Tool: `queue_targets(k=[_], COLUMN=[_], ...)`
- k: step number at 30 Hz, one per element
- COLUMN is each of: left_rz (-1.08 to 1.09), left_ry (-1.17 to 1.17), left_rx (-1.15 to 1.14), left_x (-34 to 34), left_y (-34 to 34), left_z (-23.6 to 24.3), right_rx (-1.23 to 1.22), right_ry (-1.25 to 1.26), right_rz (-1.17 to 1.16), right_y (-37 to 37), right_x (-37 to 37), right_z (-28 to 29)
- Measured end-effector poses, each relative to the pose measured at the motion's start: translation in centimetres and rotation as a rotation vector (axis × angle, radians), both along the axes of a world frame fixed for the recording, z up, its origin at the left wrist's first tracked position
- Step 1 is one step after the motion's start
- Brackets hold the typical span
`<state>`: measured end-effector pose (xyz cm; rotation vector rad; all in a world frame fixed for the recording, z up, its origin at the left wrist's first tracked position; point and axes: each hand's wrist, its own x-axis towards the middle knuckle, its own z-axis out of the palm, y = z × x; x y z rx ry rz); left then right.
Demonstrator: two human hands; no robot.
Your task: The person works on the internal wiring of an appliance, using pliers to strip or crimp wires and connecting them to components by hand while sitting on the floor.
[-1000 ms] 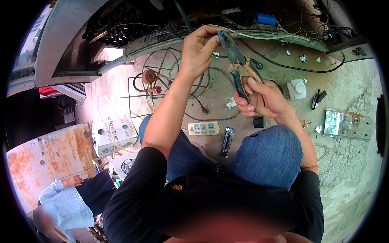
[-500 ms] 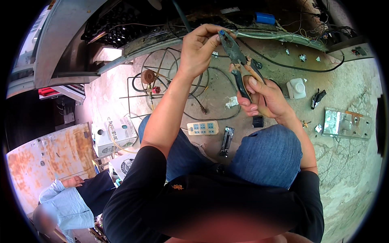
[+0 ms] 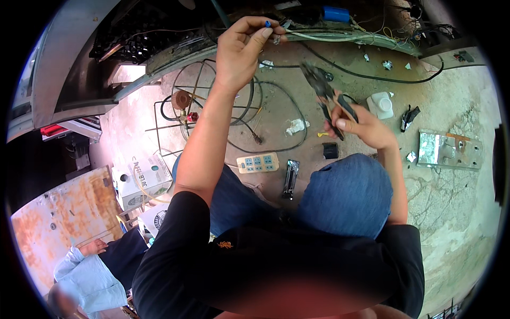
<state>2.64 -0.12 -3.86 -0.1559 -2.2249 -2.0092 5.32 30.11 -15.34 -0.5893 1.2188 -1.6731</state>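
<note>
Just right of left hand [image 3: 240, 53]: long pale thin cable [image 3: 324, 37]. Clasped in right hand [image 3: 367, 127], below and apart from left: dark metal pliers with black handles [image 3: 317, 81]. Pinched between left thumb and forefinger: small blue tubular piece [image 3: 268, 24]. Best: steady pinch, jaws clear of skin.

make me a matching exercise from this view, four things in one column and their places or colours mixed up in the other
Column 1
1. pliers
2. power strip
3. blue piece
4. bottle

Column 2
A. white
B. at the fingertips of the left hand
C. in the right hand
D. cream and blue

Right pairs: 1-C, 2-D, 3-B, 4-A
</note>
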Motion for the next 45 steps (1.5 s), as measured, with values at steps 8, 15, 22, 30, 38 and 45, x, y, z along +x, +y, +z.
queue_targets(k=[8, 15, 22, 30, 38, 45], left_rz=[-0.059, -0.043, 0.025, 0.038, 0.028, 0.041], left_ry=[0.018, -0.022, 0.063, 0.104, 0.146, 0.055], left_rx=[0.04, 0.08, -0.118, -0.283, -0.312, -0.239], left_x=[-0.4, -0.1, 0.0, 0.6, 0.6, 0.9], left_y=[-0.3, 0.7, 1.1, 1.3, 2.0, 1.9], left_z=[-0.4, -0.1, -0.3, -0.4, -0.7, -1.2], right_rx=[1.048, 0.164, -0.054, -0.133, -0.193, -0.239], right_ry=[0.743, 0.917, 1.047, 0.957, 0.795, 0.62], right_rz=[-0.025, -0.78, -0.944, -0.927, -0.922, -0.881], right_y=[2.4, -6.4, -11.8, -10.6, -10.8, -11.4], right_x=[6.5, -1.6, -5.8, -6.5, -6.2, -5.9], right_z=[-10.2, 5.5, 7.6, 7.8, 7.4, 6.5])
